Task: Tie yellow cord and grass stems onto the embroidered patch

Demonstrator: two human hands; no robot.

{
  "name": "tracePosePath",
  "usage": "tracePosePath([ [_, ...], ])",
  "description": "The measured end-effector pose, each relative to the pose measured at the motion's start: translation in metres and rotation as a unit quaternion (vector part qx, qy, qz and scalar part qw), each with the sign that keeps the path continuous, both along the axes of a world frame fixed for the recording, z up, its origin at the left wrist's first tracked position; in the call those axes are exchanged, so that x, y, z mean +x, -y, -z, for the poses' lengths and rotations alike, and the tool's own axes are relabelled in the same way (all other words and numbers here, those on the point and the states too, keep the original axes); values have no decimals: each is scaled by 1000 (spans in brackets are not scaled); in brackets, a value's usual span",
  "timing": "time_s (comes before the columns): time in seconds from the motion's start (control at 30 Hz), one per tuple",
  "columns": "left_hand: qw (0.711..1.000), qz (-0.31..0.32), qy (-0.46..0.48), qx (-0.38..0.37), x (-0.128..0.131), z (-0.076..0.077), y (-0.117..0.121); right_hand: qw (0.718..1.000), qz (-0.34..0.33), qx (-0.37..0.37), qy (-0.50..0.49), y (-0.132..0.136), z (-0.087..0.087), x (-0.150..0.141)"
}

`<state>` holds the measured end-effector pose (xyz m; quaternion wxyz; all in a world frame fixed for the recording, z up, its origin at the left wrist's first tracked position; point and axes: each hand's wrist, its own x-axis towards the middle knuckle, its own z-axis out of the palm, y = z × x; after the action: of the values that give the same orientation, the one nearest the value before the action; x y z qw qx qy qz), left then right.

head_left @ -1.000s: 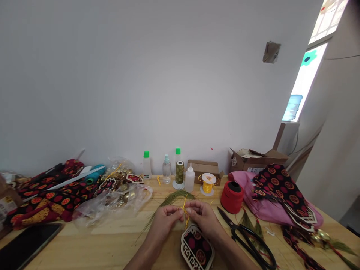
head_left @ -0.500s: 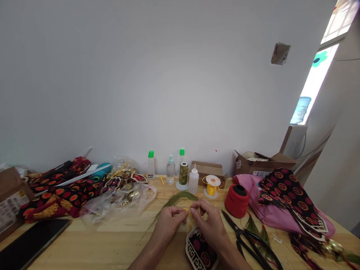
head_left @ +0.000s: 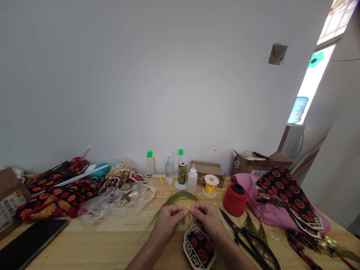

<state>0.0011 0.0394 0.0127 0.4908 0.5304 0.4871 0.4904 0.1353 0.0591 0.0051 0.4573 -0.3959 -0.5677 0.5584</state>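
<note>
Between my hands runs a yellow cord [head_left: 190,215], pinched at both sides. My left hand [head_left: 172,218] has thumb and forefinger closed on it, and my right hand [head_left: 204,217] grips it close by, the fingertips almost meeting. Below them lies a padded ornament [head_left: 199,245] of dark patterned fabric with a cream fretwork border; the cord hangs down toward its top. Behind my hands a bundle of green thread [head_left: 180,195] curves over the table. Black-handled scissors [head_left: 246,240] rest to the right of my right hand.
A red thread cone [head_left: 235,200], a yellow cord spool [head_left: 209,185], a green thread spool [head_left: 182,175] and a white squeeze bottle [head_left: 192,180] stand behind. Patterned fabric [head_left: 281,187] lies on pink cloth at right. A phone [head_left: 33,240] and a plastic bag of bells [head_left: 123,197] occupy the left.
My hands have drawn slightly closer together on the yellow cord, and the right has shifted off the ornament, showing more of it. The whole view has moved slightly.
</note>
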Motion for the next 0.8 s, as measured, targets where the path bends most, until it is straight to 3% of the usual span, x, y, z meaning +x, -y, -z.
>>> tracePosePath([
  [0.13, 998, 50, 26, -6, 2, 0, 0, 998, -13, -38, -39, 0, 0, 0],
  [0.37, 996, 25, 48, -71, 1, -2, 0, 994, -28, -74, -72, 1, 1, 1],
  [0.6, 992, 42, 75, -93, 2, -2, -1, 997, -15, -48, -64, -1, 4, 0],
  [0.8, 995, 39, 72, -59, 2, -2, 0, 998, -20, -21, -50, 0, 0, 0],
])
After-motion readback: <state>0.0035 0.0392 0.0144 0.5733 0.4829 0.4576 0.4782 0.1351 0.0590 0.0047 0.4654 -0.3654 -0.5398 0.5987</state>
